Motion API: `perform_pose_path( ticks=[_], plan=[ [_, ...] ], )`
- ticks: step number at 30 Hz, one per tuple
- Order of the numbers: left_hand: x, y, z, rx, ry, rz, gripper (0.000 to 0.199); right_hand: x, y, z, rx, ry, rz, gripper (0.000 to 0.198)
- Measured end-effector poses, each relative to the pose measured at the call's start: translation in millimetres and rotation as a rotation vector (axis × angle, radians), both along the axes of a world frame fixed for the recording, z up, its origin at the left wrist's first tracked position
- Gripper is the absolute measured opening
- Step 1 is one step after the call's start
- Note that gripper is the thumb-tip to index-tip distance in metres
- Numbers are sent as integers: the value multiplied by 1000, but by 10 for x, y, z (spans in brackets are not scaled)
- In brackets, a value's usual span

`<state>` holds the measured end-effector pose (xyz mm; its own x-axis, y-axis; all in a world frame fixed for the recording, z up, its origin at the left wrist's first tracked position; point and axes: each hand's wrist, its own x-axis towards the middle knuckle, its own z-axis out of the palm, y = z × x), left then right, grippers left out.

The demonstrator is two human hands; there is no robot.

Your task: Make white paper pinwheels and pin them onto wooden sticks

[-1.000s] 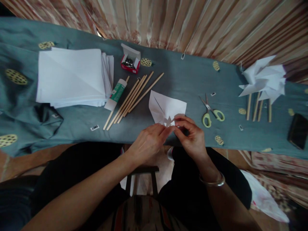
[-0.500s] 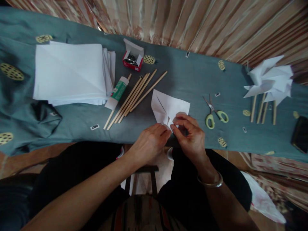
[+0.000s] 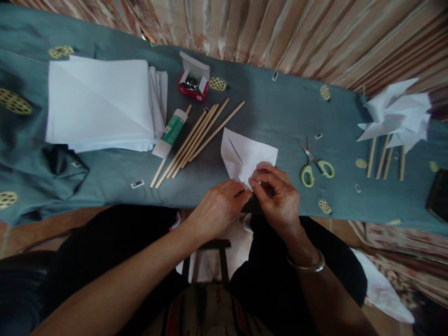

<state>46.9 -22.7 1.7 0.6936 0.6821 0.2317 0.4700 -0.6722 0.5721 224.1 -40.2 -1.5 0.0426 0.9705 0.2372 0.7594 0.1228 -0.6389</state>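
Note:
A white paper sheet (image 3: 250, 148) with a slit running in from its upper left corner lies near the table's front edge. My left hand (image 3: 224, 200) pinches its lower edge, fingers closed on the paper. Just to the right, my right hand (image 3: 275, 193) grips the same sheet between thumb and fingers, close to the left fingertips. The part of the paper under the fingers is hidden. Green-handled scissors (image 3: 314, 168) lie with blades spread, right of my right hand. Wooden sticks (image 3: 199, 140) rest to the left of the paper.
A stack of white paper (image 3: 100, 100) lies at the left, with a glue tube (image 3: 171, 132) beside it. Behind the sticks stands an opened red box (image 3: 192, 88) of small metal pieces. Paper pinwheels (image 3: 397, 114) on sticks lie far right, near a dark phone (image 3: 437, 196).
Both hands stay at the paper, and the fingertips have shifted slightly around its lower edge. The gap between the paper flaps there looks narrower.

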Motion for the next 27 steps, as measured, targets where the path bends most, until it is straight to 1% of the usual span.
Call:
perform_pose_path(
  ticks=[3, 9, 15, 21, 27],
  plan=[
    [-4, -3, -14, -20, -3, 8, 21, -1, 0, 3, -4, 2, 2, 7],
    [10, -10, -49, -1, -22, 34, 22, -13, 7, -6, 4, 2, 29, 11],
    [29, -12, -59, -6, -42, 59, 18, -14, -7, 11, 12, 2, 33, 13],
    [19, -16, -57, -42, -12, 57, 19, 14, -64, 74, -9, -14, 76, 17],
    [11, -9, -50, -38, -4, 51, 17, 13, -88, 51, 10, -45, 95, 19]
  ],
)
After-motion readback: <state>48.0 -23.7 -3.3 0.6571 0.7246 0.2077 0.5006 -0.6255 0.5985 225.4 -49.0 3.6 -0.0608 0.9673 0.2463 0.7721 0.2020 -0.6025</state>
